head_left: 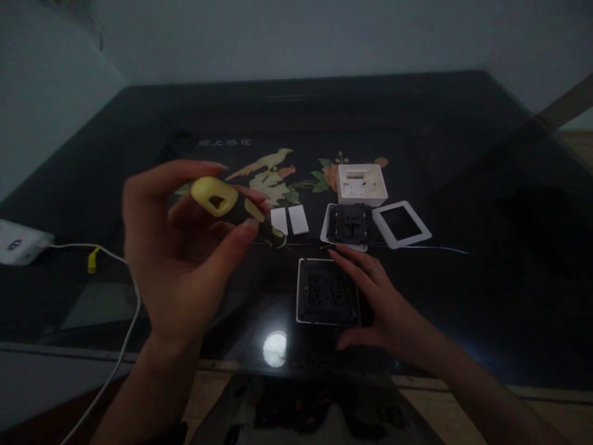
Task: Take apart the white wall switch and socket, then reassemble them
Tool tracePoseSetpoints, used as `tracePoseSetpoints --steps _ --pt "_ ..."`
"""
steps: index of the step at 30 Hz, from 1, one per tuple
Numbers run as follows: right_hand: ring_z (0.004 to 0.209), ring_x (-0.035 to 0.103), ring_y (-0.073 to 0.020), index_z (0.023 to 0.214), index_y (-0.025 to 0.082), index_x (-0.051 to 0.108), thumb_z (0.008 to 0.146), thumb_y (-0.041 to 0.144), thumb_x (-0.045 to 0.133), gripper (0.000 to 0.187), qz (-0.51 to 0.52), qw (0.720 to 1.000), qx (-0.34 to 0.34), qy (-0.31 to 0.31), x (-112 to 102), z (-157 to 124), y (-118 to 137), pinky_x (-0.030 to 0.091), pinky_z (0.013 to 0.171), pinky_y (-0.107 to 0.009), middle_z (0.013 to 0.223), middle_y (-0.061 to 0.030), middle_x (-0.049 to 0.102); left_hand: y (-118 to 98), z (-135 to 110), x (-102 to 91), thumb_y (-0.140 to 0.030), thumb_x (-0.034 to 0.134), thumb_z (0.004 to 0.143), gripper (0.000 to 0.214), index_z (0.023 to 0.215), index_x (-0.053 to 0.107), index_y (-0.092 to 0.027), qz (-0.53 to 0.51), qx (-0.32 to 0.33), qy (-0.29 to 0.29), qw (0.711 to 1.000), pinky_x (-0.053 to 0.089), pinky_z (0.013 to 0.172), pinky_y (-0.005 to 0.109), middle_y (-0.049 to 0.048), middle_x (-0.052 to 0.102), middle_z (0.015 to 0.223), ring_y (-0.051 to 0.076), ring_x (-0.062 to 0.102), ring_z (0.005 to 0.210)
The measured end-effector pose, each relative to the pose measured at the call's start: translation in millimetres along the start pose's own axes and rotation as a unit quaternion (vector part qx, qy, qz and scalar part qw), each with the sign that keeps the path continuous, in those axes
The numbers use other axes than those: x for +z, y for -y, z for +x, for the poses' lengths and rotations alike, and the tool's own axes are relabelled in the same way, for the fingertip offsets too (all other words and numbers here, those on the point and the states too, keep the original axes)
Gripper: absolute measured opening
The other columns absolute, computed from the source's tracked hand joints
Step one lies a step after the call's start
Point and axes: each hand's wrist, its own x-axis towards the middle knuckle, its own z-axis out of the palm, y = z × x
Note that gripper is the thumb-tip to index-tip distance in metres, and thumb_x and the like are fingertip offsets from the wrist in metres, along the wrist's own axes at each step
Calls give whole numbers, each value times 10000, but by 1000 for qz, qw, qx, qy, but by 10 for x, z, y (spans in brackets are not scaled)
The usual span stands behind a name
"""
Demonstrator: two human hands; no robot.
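Observation:
My left hand is raised above the table, fingers closed round a screwdriver with a yellow and black handle, its yellow butt end facing me. My right hand rests on the dark glass table, fingers stretched along the right side of a white-framed switch module lying back side up. Its fingertips reach toward a second module further back.
A white back box, a white frame and two white rocker caps lie beyond the modules. A white device with a white cable sits at the left edge. A lamp reflection shines near the front edge.

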Motion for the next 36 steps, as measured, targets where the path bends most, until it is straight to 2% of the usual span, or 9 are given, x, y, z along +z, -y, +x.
tracePoseSetpoints --steps 3,7,13,18,22,25,28,32,36 --pt "1369 471 -314 1514 357 293 837 551 690 808 2 997 3 -81 -179 -4 70 476 1075 -532 1491 -116 450 122 48 16 -59 760 815 371 1086 603 -259 -87 -34 8 996 631 772 184 -75 737 969 114 748 912" --pt "1270 578 -265 1417 341 439 955 352 582 483 -64 983 -3 -172 -418 27 232 536 1014 -465 1367 -78 590 157 52 120 -50 725 815 343 1013 537 -258 -147 -120 60 980 637 812 225 -61 784 960 132 759 912" --pt "1078 694 -239 1358 244 505 947 303 594 425 -112 980 -46 -159 -455 211 376 601 870 -386 1241 -83 696 69 8 363 -64 754 768 383 1001 506 -241 -172 -151 153 961 637 804 262 -14 776 945 163 759 903" --pt "711 698 -149 1164 209 620 956 243 561 218 -103 977 -57 -179 -410 353 307 571 623 -256 920 -21 749 105 -51 465 -111 758 783 338 1005 537 -237 -165 -125 170 963 624 794 240 12 730 1026 160 738 941" --pt "750 659 -169 1036 230 671 938 254 562 149 -135 966 -19 -220 -638 427 61 546 646 -288 928 -39 695 322 -59 373 -171 675 872 319 1147 532 -249 -133 -100 182 969 619 862 299 57 653 1223 173 713 1024" --pt "840 644 -218 1012 204 679 901 292 596 164 -168 946 49 -274 -921 416 -302 537 671 -334 996 -88 650 586 -50 229 -206 588 924 214 1137 573 -222 33 -47 188 980 602 890 356 71 668 1135 193 704 995" --pt "770 609 -238 980 190 684 881 331 572 206 -205 921 129 -306 -1119 336 -744 505 642 -366 898 -93 617 823 -55 100 -209 554 925 131 1039 617 -216 159 -16 193 968 576 900 396 61 703 1024 223 687 977" --pt "760 590 -258 993 165 687 868 319 525 256 -242 904 200 -290 -1117 233 -1186 496 709 -420 862 -107 608 970 -77 28 -211 536 930 130 1017 630 -233 187 -21 206 960 558 910 390 42 711 1028 226 679 984" --pt "844 598 -296 1028 132 683 853 291 505 296 -257 904 224 -257 -1000 225 -1351 496 785 -459 915 -144 628 987 -85 34 -211 515 939 142 1024 628 -226 208 -25 221 952 551 912 400 49 705 1031 230 672 996"
